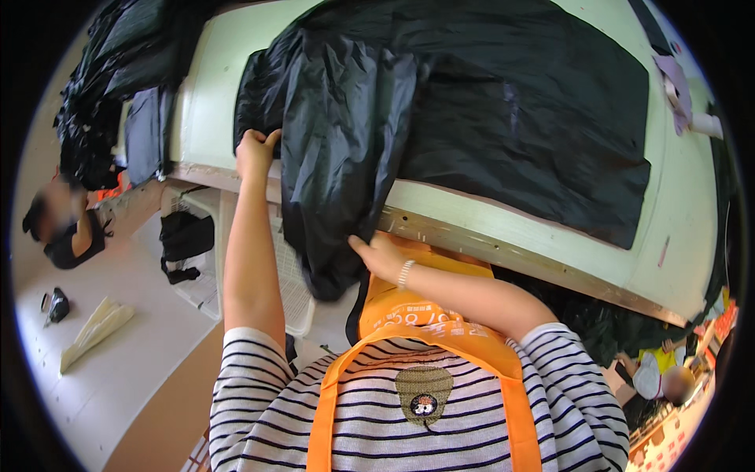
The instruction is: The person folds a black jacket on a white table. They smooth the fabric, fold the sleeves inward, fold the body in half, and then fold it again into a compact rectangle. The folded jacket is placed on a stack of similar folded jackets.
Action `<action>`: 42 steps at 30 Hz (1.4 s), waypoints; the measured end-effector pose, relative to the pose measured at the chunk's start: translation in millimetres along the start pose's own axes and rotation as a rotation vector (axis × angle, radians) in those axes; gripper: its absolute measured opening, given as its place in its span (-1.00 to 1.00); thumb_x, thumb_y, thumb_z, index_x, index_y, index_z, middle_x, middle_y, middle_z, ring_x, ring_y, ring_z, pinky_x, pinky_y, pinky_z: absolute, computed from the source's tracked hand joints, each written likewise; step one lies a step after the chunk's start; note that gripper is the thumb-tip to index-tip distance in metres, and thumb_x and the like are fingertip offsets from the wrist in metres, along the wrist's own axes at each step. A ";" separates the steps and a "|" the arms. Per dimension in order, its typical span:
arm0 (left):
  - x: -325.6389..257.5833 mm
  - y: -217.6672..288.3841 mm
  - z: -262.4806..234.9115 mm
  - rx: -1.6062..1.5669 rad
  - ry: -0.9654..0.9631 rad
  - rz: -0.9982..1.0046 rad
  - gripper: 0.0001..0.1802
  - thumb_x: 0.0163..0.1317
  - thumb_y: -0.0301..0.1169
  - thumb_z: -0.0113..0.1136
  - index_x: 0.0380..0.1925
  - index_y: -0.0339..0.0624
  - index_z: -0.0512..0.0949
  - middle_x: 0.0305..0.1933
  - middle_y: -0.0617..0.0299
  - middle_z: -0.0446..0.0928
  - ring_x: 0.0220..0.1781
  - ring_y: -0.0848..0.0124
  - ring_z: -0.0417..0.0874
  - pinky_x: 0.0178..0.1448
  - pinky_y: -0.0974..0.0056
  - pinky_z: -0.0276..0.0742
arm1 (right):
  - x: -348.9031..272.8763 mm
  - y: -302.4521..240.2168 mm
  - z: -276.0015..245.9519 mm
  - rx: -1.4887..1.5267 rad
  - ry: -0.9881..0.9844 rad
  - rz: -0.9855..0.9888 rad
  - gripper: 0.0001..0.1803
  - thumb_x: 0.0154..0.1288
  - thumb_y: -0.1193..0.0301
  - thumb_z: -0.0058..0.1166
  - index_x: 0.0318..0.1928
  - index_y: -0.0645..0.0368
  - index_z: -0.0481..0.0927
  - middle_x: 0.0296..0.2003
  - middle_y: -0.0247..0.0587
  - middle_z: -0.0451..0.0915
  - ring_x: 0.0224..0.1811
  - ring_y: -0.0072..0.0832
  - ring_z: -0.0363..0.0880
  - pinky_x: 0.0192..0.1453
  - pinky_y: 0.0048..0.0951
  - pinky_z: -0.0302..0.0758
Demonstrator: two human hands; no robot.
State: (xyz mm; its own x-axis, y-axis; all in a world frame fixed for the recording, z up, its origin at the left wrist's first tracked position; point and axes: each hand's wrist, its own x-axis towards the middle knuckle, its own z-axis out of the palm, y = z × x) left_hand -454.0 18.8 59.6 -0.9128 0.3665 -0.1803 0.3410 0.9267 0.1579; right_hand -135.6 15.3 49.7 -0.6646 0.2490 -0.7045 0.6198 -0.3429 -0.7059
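A large black garment (543, 118) of thin, shiny fabric lies spread over a pale green table (212, 94). One long part of it, looking like a sleeve, hangs over the table's near edge toward me. My left hand (255, 151) pinches the black fabric at the garment's left side, near the table edge. My right hand (377, 256) is closed on the hanging part, close to its lower end, just in front of my orange apron (425, 291). The folds partly hide the fingertips of both hands.
More black fabric (130, 55) is heaped at the table's far left. Below the left edge stands a white plastic crate (208, 267) beside a black cloth (187, 236). One person (75, 228) is at the left, another (661, 377) at the lower right. A cone (706, 126) lies at the right edge.
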 end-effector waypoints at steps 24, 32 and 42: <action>-125.0 216.7 -25.3 -0.180 -0.001 1.181 -0.45 0.16 -0.24 0.23 0.18 -0.03 0.42 0.37 0.08 0.24 0.36 0.06 0.28 0.41 -0.05 0.11 | -197.8 27.7 -440.0 -0.157 1.488 0.048 -0.37 0.28 -0.08 0.04 -0.48 0.36 0.56 -0.57 -0.03 0.52 -0.48 -0.39 0.39 -0.26 -0.34 0.37; -101.4 268.8 70.0 0.082 0.028 1.110 -0.23 0.19 0.12 0.09 0.38 0.18 0.19 0.52 0.35 0.00 0.55 0.14 -0.09 0.45 -0.27 -0.15 | -203.6 60.5 -439.9 -0.436 1.563 -0.115 -0.67 0.37 0.25 0.01 -0.37 0.30 0.52 -0.56 0.00 0.49 -0.51 -0.38 0.39 -0.34 -0.36 0.38; -101.5 274.8 66.6 0.107 -0.024 1.104 -0.22 0.14 0.07 0.15 0.37 0.15 0.22 0.52 0.33 0.01 0.54 0.14 -0.08 0.46 -0.24 -0.20 | -182.2 35.9 -505.5 -0.180 1.329 0.000 -0.54 0.33 0.10 0.06 -0.44 0.32 0.51 -0.62 -0.27 0.46 -0.47 -0.47 0.45 -0.32 -0.23 0.35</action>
State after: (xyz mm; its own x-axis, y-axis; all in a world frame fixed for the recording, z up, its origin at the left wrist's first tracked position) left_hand -252.7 241.8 56.6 -0.0909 0.9958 -0.0111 0.9831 0.0915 0.1587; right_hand 218.7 415.6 115.5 0.1790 0.9693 -0.1685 0.7340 -0.2456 -0.6331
